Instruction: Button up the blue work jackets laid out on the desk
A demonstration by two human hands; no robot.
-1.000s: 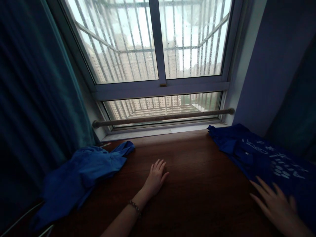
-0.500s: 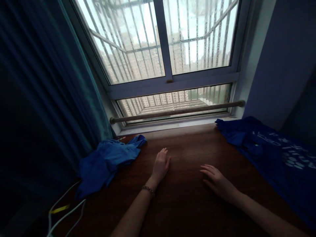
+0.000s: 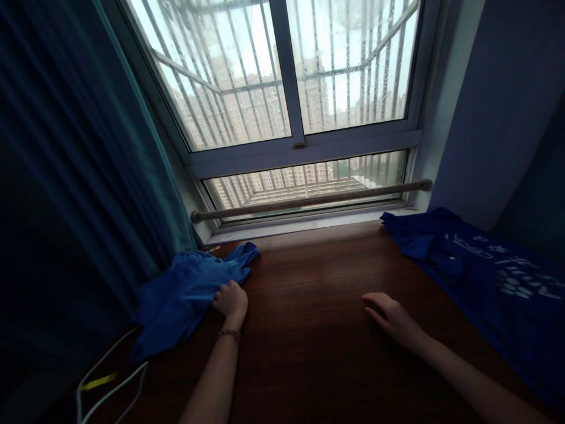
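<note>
A crumpled blue cloth (image 3: pixel 176 294) lies at the left of the brown wooden surface (image 3: pixel 309 282), against the curtain. My left hand (image 3: pixel 232 300), with a bead bracelet at the wrist, is at the cloth's right edge, its fingers curled over and closed on the fabric. The fingertips are partly hidden. To the right, my right hand (image 3: pixel 392 318) rests low over the bare wood with fingers loosely bent and the thumb apart, nothing in it. Further right a darker blue garment (image 3: pixel 468 271) with white printing is spread out; neither hand touches it.
A barred window (image 3: pixel 304 118) with a horizontal rail (image 3: pixel 309 202) stands behind the surface. At left hangs a blue curtain (image 3: pixel 110 147). White cables (image 3: pixel 117 391) and a small yellow strip (image 3: pixel 97 382) lie at the lower left. A wall (image 3: pixel 498 106) bounds the right.
My left hand has moved left from the bare wood to the crumpled cloth, and its fingers have curled closed. My right hand stays in about the same place, its fingers slightly more bent.
</note>
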